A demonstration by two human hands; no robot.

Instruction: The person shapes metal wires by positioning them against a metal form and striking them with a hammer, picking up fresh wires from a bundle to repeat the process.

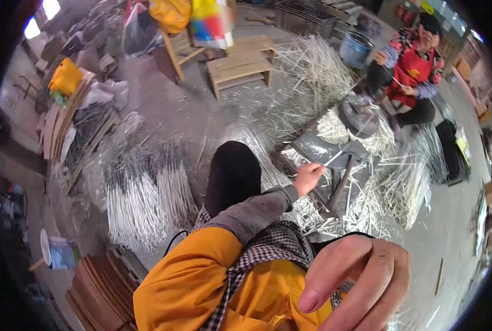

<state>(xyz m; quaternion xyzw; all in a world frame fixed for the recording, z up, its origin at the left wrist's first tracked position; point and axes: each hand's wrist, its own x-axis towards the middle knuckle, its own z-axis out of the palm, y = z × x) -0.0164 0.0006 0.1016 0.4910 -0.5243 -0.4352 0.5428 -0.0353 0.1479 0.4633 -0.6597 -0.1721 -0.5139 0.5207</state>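
My left hand [309,177], at the end of a grey cuff and orange sleeve, is closed on a thin pale rod [333,158]. The rod slants up and right over a dark metal block [342,157] on a low work stand. A dark bar-shaped tool [341,187], perhaps a hammer, slopes down from the block. Pale offcuts [367,207] lie thickly around it. Close to the camera, my right hand [362,281] is raised with its fingers bent and its thumb apart. Nothing shows in it, though its palm side is partly hidden.
Bundles of rods [146,193] lie by my left leg. Across the stand sits a co-worker [414,66] in a red apron, holding a rod. Heaped rods [315,66], a wooden bench [240,66] and a blue bucket [356,49] stand beyond. Curved brown boards [99,287] are at lower left.
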